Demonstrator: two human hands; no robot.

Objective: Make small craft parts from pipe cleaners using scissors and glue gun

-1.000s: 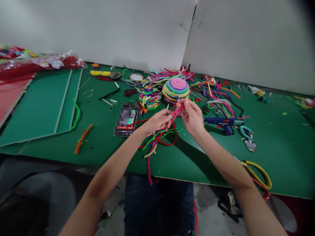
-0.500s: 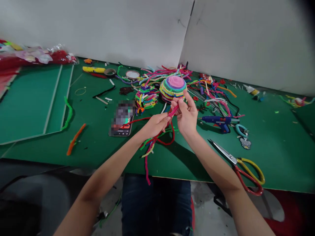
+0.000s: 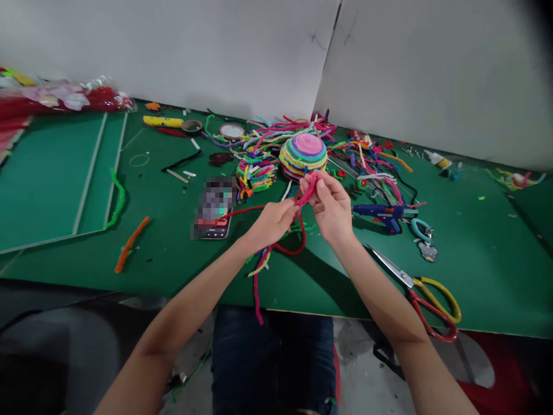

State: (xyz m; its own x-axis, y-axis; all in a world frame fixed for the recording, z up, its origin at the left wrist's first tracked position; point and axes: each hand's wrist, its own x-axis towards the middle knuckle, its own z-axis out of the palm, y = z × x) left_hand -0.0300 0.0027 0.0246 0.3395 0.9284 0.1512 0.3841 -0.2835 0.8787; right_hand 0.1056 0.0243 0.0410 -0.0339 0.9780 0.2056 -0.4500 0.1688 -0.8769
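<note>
A pink pipe cleaner runs between both hands in the middle of the view. My left hand is closed on its lower end, and my right hand pinches its upper end. From under my left hand hang several coloured pipe cleaners, one long pink strand reaching past the table edge. A red strand loops below the hands. Just beyond them sits a ball-like form wound in rainbow bands, pink on top. Left of it lies a bundle of short coloured pieces.
A phone lies left of my hands. To the right are a blue glue gun and scissors with red and yellow handles. Loose pipe cleaners spread at the back, and an orange piece lies at left.
My right hand has turned and its raised fingers have curled in around the pink pipe cleaner, which now bends at its upper end. My left hand stays nearly in place.
</note>
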